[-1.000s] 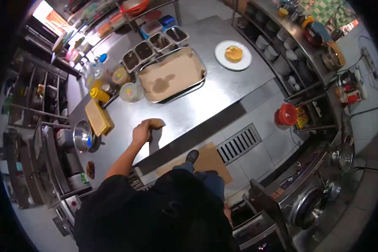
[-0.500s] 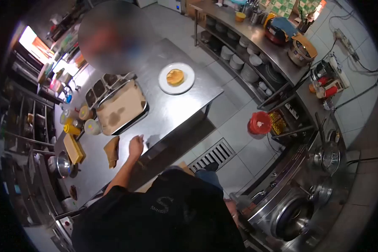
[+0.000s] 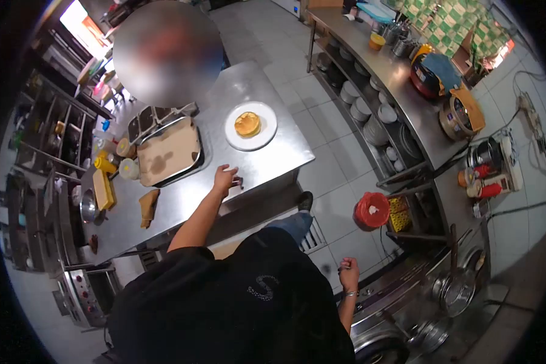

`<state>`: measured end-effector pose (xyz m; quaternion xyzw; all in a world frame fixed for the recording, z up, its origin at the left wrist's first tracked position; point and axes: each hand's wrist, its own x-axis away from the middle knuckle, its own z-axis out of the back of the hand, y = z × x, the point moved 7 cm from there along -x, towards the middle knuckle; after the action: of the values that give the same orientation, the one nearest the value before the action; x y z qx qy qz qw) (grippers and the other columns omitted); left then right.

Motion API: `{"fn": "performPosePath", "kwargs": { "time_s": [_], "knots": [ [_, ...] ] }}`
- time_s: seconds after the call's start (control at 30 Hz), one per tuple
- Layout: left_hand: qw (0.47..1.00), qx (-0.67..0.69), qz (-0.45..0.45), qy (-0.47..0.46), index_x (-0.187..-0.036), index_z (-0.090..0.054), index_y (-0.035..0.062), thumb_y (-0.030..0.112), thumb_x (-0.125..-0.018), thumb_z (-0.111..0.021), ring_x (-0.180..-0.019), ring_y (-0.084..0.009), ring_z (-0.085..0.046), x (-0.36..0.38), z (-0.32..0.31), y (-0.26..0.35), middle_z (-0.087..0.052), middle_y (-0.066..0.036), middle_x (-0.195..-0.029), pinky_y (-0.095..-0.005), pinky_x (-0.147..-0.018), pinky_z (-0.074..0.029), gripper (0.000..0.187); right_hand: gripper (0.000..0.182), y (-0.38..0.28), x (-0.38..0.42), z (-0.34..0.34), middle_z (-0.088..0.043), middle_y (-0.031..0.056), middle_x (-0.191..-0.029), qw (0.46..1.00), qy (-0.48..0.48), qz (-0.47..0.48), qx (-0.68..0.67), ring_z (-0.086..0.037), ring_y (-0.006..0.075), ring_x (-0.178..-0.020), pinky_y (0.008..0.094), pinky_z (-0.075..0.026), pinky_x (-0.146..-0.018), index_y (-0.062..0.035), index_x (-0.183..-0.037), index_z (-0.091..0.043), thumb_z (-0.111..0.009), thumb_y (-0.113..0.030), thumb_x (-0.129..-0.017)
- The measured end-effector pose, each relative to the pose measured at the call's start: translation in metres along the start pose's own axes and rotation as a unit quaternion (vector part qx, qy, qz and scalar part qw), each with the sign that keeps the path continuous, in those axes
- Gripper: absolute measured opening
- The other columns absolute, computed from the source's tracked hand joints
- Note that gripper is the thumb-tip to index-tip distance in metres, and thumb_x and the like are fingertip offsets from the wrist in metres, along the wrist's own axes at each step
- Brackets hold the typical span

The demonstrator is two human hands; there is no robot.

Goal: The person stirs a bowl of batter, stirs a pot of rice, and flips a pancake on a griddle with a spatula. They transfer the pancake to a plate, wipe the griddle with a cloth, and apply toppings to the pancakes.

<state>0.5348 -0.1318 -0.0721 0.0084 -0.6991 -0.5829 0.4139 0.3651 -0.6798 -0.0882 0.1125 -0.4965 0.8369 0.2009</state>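
Observation:
My left hand (image 3: 225, 179) hangs over the front edge of the steel table (image 3: 224, 209), fingers apart and holding nothing. Beyond it, a white plate (image 3: 268, 134) carries a round golden-brown pancake (image 3: 247, 125); hand and plate are apart. To the left of that hand lies a metal tray (image 3: 171, 150) lined with brown paper that has darker stains. A folded brown cloth (image 3: 148, 207) rests near the table edge. My right hand (image 3: 349, 276), with a bracelet at the wrist, is at my right side near the stove, its fingers curled; their contents, if any, are hidden.
A blurred person (image 3: 168, 57) stands across the table. Dark containers (image 3: 142, 124), a yellow bottle (image 3: 105, 164) and a yellow box (image 3: 103, 189) sit on its left side. A red bucket (image 3: 370, 212) stands on the floor. Shelves of dishes (image 3: 370, 112) and cookware (image 3: 458, 294) line the right.
My left hand has moved forward and right along the table edge, its fingers opening out. My right hand has come fully into view. My body and foot have advanced toward the plate's side.

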Motion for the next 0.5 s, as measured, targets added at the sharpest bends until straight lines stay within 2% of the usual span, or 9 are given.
{"fn": "performPosePath", "kwargs": {
  "time_s": [0.07, 0.13, 0.23, 0.3, 0.33, 0.4, 0.47, 0.5],
  "knots": [
    [0.999, 0.034, 0.024, 0.023, -0.127, -0.035, 0.0001, 0.014, -0.081, -0.066, -0.07, -0.0218, -0.059, -0.03, -0.013, -0.002, -0.057, -0.015, -0.092, -0.0361, -0.055, -0.052, 0.057, 0.024, -0.005, -0.029, 0.004, -0.06, 0.0052, -0.08, 0.999, -0.039, -0.001, -0.003, -0.057, 0.0122, -0.066, 0.0241, -0.047, -0.061, -0.0035, -0.1, -0.053, -0.052, 0.004, -0.077],
    [0.996, -0.018, -0.037, 0.082, -0.13, -0.026, -0.0071, 0.009, -0.087, -0.057, -0.058, -0.0265, -0.061, -0.094, -0.007, -0.021, -0.057, -0.02, -0.083, -0.0403, -0.049, -0.054, 0.055, 0.023, 0.007, -0.061, 0.008, -0.06, 0.0052, -0.08, 0.998, -0.059, 0.006, 0.023, -0.057, 0.0114, -0.066, 0.0238, -0.047, -0.06, -0.0028, -0.102, -0.054, -0.053, 0.003, -0.08],
    [0.992, 0.004, -0.028, 0.122, -0.123, -0.03, -0.015, 0.005, -0.084, -0.053, -0.048, -0.0267, -0.06, -0.101, -0.026, -0.003, -0.058, -0.018, -0.071, -0.0367, -0.042, -0.052, 0.049, 0.023, 0.026, -0.11, 0.026, -0.061, 0.0056, -0.079, 0.994, -0.08, 0.017, 0.067, -0.058, 0.0122, -0.067, 0.0252, -0.048, -0.062, -0.0025, -0.104, -0.055, -0.054, 0.002, -0.081],
    [0.972, 0.037, -0.043, 0.23, -0.109, -0.045, -0.0152, 0.001, -0.079, -0.051, -0.048, -0.0267, -0.061, -0.099, -0.03, 0.005, -0.059, -0.018, -0.066, -0.0364, -0.043, -0.052, 0.034, 0.024, 0.008, -0.134, 0.044, -0.062, 0.0058, -0.079, 0.992, -0.094, 0.016, 0.081, -0.059, 0.0129, -0.068, 0.026, -0.048, -0.063, -0.0026, -0.104, -0.055, -0.055, 0.001, -0.081],
    [0.977, 0.016, -0.034, 0.208, -0.101, -0.05, -0.0149, -0.002, -0.077, -0.046, -0.048, -0.0267, -0.061, -0.113, -0.025, -0.004, -0.06, -0.019, -0.065, -0.036, -0.042, -0.052, 0.027, 0.025, -0.004, -0.145, 0.051, -0.063, 0.0086, -0.08, 0.985, -0.116, -0.01, 0.125, -0.061, 0.0191, -0.073, 0.0298, -0.049, -0.068, -0.0031, -0.106, -0.056, -0.055, -0.003, -0.081],
    [0.98, -0.03, -0.04, 0.192, -0.084, -0.057, -0.0135, -0.004, -0.073, -0.042, -0.047, -0.0272, -0.062, -0.137, -0.015, -0.016, -0.061, -0.021, -0.063, -0.0357, -0.041, -0.051, 0.021, 0.027, -0.048, -0.177, 0.059, -0.064, 0.0104, -0.082, 0.979, -0.127, -0.031, 0.156, -0.062, 0.0239, -0.077, 0.0333, -0.049, -0.072, -0.0033, -0.106, -0.057, -0.055, -0.005, -0.08],
    [0.962, -0.161, -0.113, 0.188, -0.075, -0.06, -0.0127, -0.003, -0.068, -0.043, -0.047, -0.0282, -0.062, -0.156, 0.003, -0.03, -0.061, -0.021, -0.061, -0.0359, -0.041, -0.051, 0.02, 0.028, -0.089, -0.21, 0.068, -0.064, 0.0112, -0.083, 0.974, -0.131, -0.027, 0.182, -0.064, 0.0271, -0.08, 0.0358, -0.049, -0.074, -0.003, -0.106, -0.057, -0.055, -0.005, -0.079],
    [0.958, -0.175, -0.11, 0.197, -0.075, -0.06, -0.0128, -0.003, -0.068, -0.043, -0.046, -0.0287, -0.062, -0.157, 0.002, -0.03, -0.061, -0.02, -0.061, -0.0362, -0.041, -0.051, 0.021, 0.029, -0.096, -0.228, 0.071, -0.065, 0.0115, -0.084, 0.973, -0.134, -0.023, 0.186, -0.064, 0.0278, -0.081, 0.0362, -0.049, -0.074, -0.003, -0.106, -0.057, -0.055, -0.004, -0.078]
  ]
}}
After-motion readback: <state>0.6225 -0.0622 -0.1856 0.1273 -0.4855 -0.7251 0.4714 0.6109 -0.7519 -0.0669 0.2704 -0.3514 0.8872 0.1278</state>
